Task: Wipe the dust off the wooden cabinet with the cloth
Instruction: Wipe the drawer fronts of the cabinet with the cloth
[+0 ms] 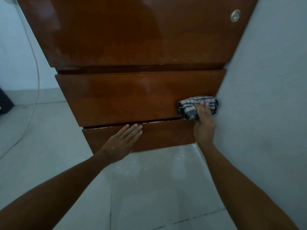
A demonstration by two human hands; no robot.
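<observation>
While both bare forearms reach up from the bottom of the view over the pale tiled floor (157, 188), the left hand (122, 142) lies flat with straight fingers (132, 130) on the lowest glossy brown wooden drawer front (166, 135), seemingly bracing it and holding nothing. Just beyond, the right hand (204, 120) grips the bunched grey-and-white checked cloth (194, 106), its fingers curled over the wad and pressing it against the right end of the middle drawer front (124, 97), next to the pale wall (265, 97). To do this stroke well, I judge it best to keep the cloth flat and firmly pressed, draw it in long overlapping passes from this right edge toward the left, work along the seam between the two drawers where light specks seem to have gathered, and keep the left hand steady so the drawers do not slide. Farther up, the tall brown wooden cabinet (132, 30) shows a hazy, streaked patch on its large upper panel, likely dust left to clear, and a small round metal lock (235, 15) near its right edge. The cabinet's top is cut off, its right side is hidden against the wall, and dim light makes dust hard to tell from glare.
</observation>
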